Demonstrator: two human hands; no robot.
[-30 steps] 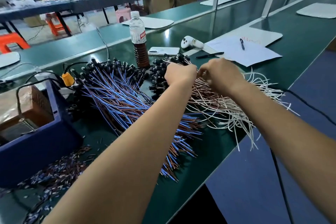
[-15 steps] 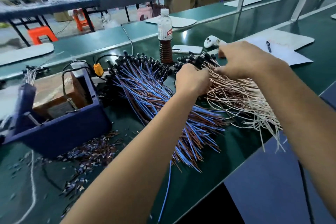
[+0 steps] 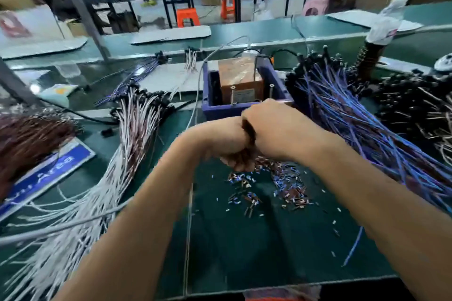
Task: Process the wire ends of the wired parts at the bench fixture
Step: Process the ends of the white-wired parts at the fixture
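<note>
My two hands meet just in front of the blue fixture box (image 3: 244,111), which holds a brown block (image 3: 241,78) and upright pins. My left hand (image 3: 220,144) has its fingers curled downward. Pressed against it, my right hand (image 3: 276,129) is seen from the back. A dark wired part (image 3: 248,129) shows between them, gripped by both; the view is blurred and its wires are hidden. Cut insulation scraps (image 3: 288,188) litter the green mat below the hands.
A pile of blue-wired parts (image 3: 342,110) lies to the right, with black-bodied parts (image 3: 411,105) and a bottle (image 3: 379,39) beyond. White-wired parts (image 3: 132,129) fan out on the left beside a brown-wire pile (image 3: 29,137) and a blue sign (image 3: 49,176). A grey cable (image 3: 195,95) crosses the mat.
My view swung left from the wire piles to the fixture box. Both hands left the pile on the right and came together in front of the box.
</note>
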